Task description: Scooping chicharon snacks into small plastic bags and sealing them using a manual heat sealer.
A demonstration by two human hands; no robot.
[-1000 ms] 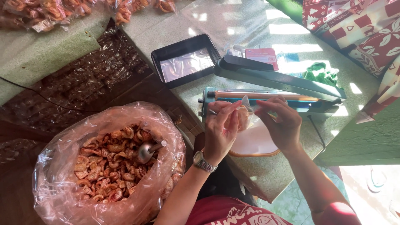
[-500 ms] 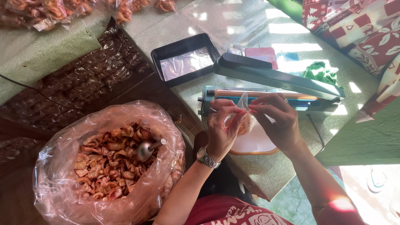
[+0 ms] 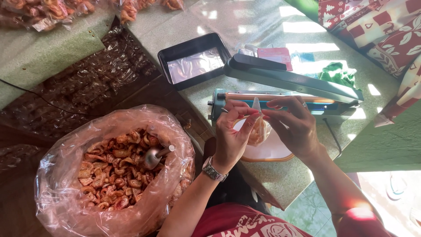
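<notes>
Both hands have come down a little from the sealer's bar since a moment ago, and the small filled bag (image 3: 258,130) now hangs between them just in front of the heat sealer (image 3: 285,94), over the pale round plate (image 3: 267,153) on the counter (image 3: 245,26). The left hand (image 3: 232,138) has its thumb and forefinger pressed on the bag's neck, and the right hand (image 3: 294,127) pinches the clear top edge from the other side, so each grip is closed on the same bag. The sealer's lid is raised and the strip under it lies bare. From where I stand, the bag's mouth looks gathered flat rather than laid on the strip. At the left, the big clear sack of reddish snacks (image 3: 114,171) sits open with a metal scoop (image 3: 153,156) stuck in it, untouched. A black tray (image 3: 169,55) lies beyond the sealer.
</notes>
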